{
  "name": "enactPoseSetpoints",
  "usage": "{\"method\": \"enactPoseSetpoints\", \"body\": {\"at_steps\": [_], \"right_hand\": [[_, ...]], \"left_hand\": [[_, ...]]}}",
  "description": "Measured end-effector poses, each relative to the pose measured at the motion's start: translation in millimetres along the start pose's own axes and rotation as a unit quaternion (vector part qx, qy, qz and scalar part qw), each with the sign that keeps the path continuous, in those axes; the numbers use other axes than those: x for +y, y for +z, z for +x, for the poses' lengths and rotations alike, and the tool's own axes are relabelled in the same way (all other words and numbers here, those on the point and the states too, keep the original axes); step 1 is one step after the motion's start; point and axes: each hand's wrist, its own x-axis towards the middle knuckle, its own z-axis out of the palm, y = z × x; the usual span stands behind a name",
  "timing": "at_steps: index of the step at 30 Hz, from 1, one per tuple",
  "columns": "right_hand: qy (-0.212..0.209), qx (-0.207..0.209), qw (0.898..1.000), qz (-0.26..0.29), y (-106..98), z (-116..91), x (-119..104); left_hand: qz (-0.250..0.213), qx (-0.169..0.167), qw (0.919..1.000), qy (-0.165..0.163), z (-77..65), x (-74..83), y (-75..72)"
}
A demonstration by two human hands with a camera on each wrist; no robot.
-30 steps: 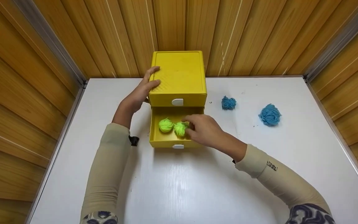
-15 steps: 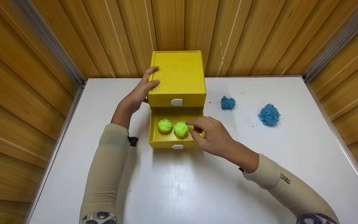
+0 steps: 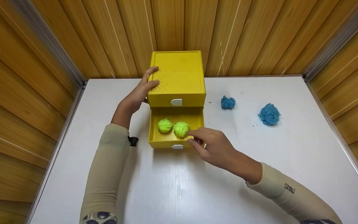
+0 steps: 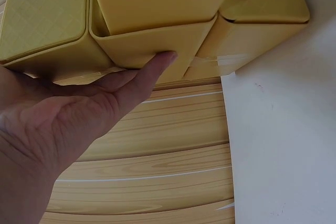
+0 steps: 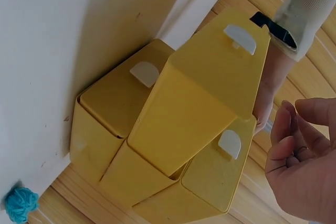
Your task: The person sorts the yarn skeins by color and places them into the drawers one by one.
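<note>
My left hand point(image 3: 140, 90) rests against the left side of a yellow drawer cabinet point(image 3: 179, 73), fingertips over its top edge. In the left wrist view, one straight finger point(image 4: 149, 74) presses the cabinet's side. The middle drawer point(image 3: 157, 137) is pulled out. Inside lie two lime-green yarn balls point(image 3: 165, 125), side by side. My right hand point(image 3: 213, 144) hovers at the drawer's front right corner, fingers loosely curled beside the right-hand ball point(image 3: 181, 129). In the right wrist view, nothing shows between the fingertips of the right hand point(image 5: 304, 156).
On the white table point(image 3: 172, 186), a small blue yarn ball point(image 3: 228, 102) lies right of the cabinet, and a larger blue yarn ball point(image 3: 269, 114) farther right. Wood-patterned walls point(image 3: 253, 37) enclose the table at the back and sides. A lower drawer point(image 5: 118, 93) is pushed in.
My right hand has let go of the right-hand lime-green yarn ball and drawn back toward the drawer's front right corner. My left hand stays on the cabinet.
</note>
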Motion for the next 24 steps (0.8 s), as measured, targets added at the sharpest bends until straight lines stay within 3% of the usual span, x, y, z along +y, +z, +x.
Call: {"method": "enactPoseSetpoints", "body": {"at_steps": [17, 24], "right_hand": [[0.030, 0.029, 0.999, -0.021, 30, -16, -3], [0.036, 0.022, 0.998, -0.039, 40, -17, -1]], "left_hand": [[-0.006, -0.002, 1.0000, 0.003, 1.1, 1.1, -0.8], [-0.007, 0.000, 1.0000, -0.003, -0.1, 0.5, 0.2]]}}
